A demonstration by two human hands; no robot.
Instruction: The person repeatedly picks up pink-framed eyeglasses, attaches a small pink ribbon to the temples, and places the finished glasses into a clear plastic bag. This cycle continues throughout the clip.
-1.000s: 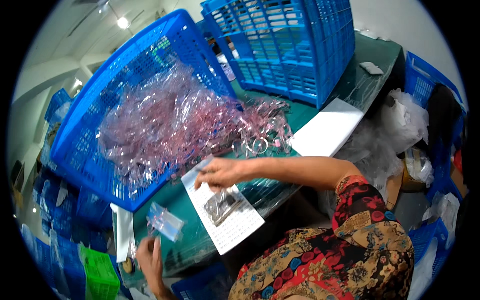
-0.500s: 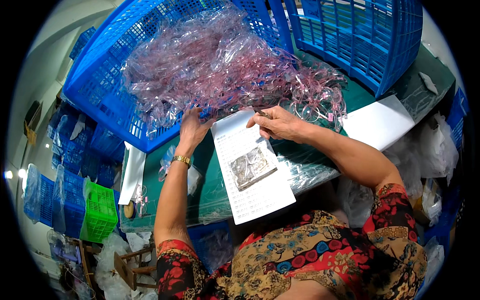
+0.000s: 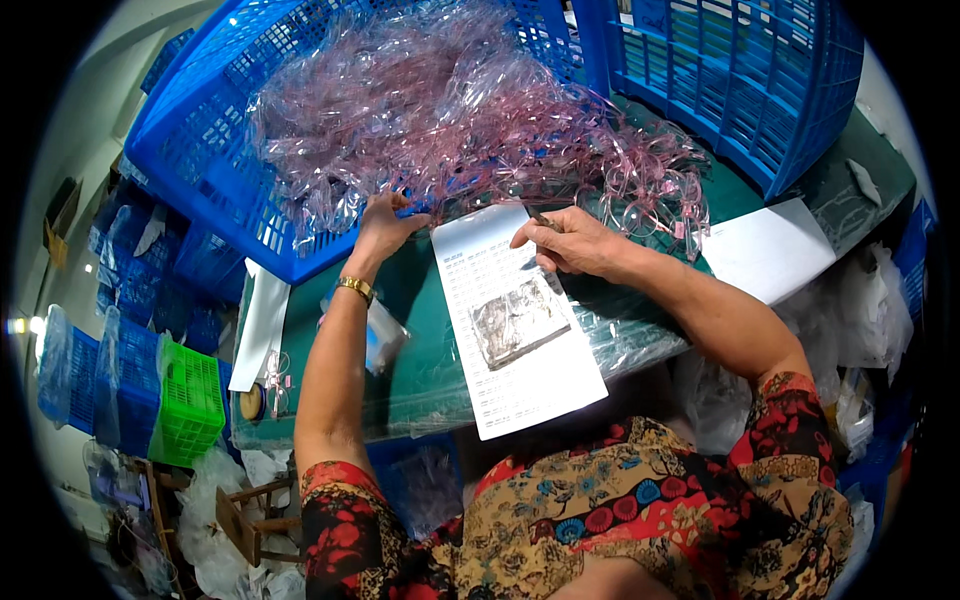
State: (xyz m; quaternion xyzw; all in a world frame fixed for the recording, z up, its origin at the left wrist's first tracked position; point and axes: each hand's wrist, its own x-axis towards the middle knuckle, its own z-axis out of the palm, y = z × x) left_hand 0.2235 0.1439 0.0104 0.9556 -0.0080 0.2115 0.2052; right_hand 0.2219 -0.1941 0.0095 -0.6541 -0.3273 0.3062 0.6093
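Note:
A white sheet (image 3: 535, 398) with printed rows lies on the green table in front of me. On it rests a flat, greyish block wrapped in clear plastic (image 3: 518, 322). My right hand (image 3: 572, 243) is at the sheet's upper right edge, fingers closed round a dark pen (image 3: 541, 218). Beyond the sheet, a heap of pink-framed glasses in clear plastic sleeves (image 3: 440, 110) spills from a tipped blue basket (image 3: 215, 215). My left hand (image 3: 384, 230), thumb and fingers apart, is at the heap's near edge, its thumb by the sheet's top left corner.
Another blue basket (image 3: 740, 90) stands at the far right, with a white sheet (image 3: 770, 245) nearer me. One pair of glasses (image 3: 277, 385) and a small round tin (image 3: 252, 402) sit at the table's left edge. A green crate (image 3: 190, 400) and wooden stool (image 3: 255, 525) stand beyond it.
The view has shifted slightly. The sheet with the wrapped block appears a little farther right and higher. Both hands keep nearly the same places, the pen still in my right.

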